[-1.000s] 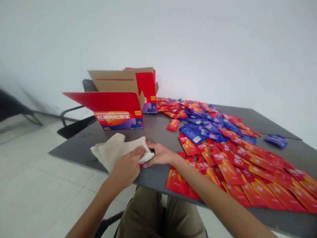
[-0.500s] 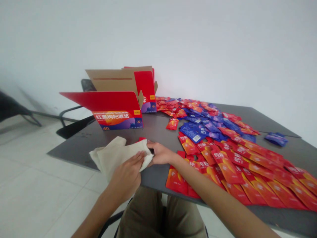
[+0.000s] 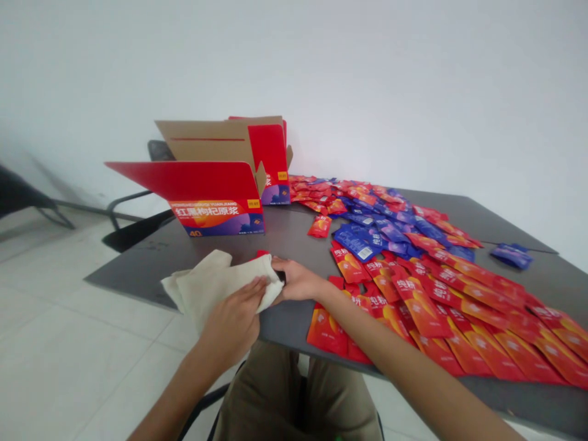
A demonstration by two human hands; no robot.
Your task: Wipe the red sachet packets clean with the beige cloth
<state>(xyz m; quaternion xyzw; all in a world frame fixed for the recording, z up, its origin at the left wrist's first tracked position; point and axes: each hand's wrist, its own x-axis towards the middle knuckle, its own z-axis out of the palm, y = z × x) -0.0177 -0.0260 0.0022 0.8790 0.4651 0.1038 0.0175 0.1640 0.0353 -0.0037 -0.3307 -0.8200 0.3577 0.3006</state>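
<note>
A cream cloth (image 3: 214, 285) lies folded over the near left part of the table, one end hanging past its edge. My left hand (image 3: 236, 318) is closed on the cloth's right end, fingers pressed on its top. Against that same end, my right hand (image 3: 296, 280) is curled round a red pouch (image 3: 262, 253), of which only a small red bit shows behind the cloth. A small dark patch appears between the cloth and my right fingers; I cannot tell what it is.
Open red cartons (image 3: 215, 214) stand at the back left. Overlapping red pouches (image 3: 422, 306) cover the right front, with blue pouches (image 3: 362, 242) behind them. A lone blue pouch (image 3: 512, 256) lies far right. A black chair (image 3: 138, 226) stands beyond the table's left edge.
The view has shifted slightly. Both hands keep their hold at the cloth's right end, with hardly any movement.
</note>
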